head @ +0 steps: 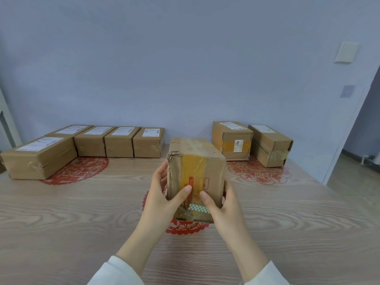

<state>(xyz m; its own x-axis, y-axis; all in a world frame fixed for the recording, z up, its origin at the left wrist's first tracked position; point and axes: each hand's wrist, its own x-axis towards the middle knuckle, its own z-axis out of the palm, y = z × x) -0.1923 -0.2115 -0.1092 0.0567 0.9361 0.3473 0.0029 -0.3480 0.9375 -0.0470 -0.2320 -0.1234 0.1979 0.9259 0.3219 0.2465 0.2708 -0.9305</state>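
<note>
A worn brown cardboard box (205,161) with a yellow tape band down its near face stands at the middle of the wooden table (82,212). My left hand (162,198) grips its left side, thumb on the near face. My right hand (222,204) grips its right side, thumb also on the near face. The box's bottom edge is over a red paper-cut decoration (185,228); whether it is lifted or resting I cannot tell.
Several labelled cardboard boxes (119,144) line the back left of the table against the wall. Two more boxes (233,140) stand at the back right. Red paper-cut decorations (82,171) lie on the table. A doorway (362,140) opens at the right.
</note>
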